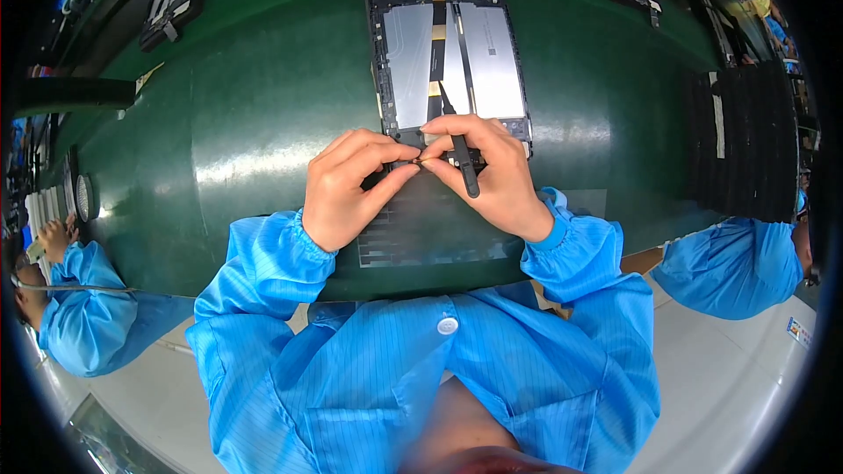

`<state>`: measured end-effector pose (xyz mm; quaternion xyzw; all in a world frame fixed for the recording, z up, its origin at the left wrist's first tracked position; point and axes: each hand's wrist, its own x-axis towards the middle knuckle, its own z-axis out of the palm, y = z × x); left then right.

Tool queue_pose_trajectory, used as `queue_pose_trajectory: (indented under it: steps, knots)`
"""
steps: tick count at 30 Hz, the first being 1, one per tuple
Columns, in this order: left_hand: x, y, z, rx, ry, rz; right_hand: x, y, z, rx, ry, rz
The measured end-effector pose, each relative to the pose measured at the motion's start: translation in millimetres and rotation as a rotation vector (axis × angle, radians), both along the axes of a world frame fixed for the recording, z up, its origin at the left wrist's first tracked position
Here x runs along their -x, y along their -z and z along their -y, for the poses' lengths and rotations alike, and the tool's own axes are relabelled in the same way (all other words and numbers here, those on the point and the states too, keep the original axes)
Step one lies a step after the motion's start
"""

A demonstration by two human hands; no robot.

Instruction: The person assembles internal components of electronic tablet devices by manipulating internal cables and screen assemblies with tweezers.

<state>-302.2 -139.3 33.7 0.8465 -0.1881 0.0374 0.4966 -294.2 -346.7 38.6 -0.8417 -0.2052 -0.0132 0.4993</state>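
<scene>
Green belt point(263, 123) under opened tablet point(452, 53)

Both hands cover the near end of the opened tablet point(452, 53), so whatever the left hand point(351, 184) and right hand point(492, 175) pinch between their fingertips is too small to make out. The black tool point(463, 167) disappears partly under the right fingers. Neighbouring workers' sleeves point(79, 316) run off the edges.

Left hand point(351, 184) pinching, right hand point(492, 171) curled, fingertips meeting.
</scene>
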Motion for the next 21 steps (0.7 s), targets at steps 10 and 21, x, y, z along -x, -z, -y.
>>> queue_pose_trajectory:
  steps: [10,21]
  knots:
    - [-0.8,-0.5,-3.6,-0.112,0.076,0.007,-2.6,1.3,5.0,0.02,-0.077,0.025]
    - [1.1,-0.1,-3.4,-0.212,0.102,0.095,-1.0,7.8,1.4,0.027,-0.029,0.056]
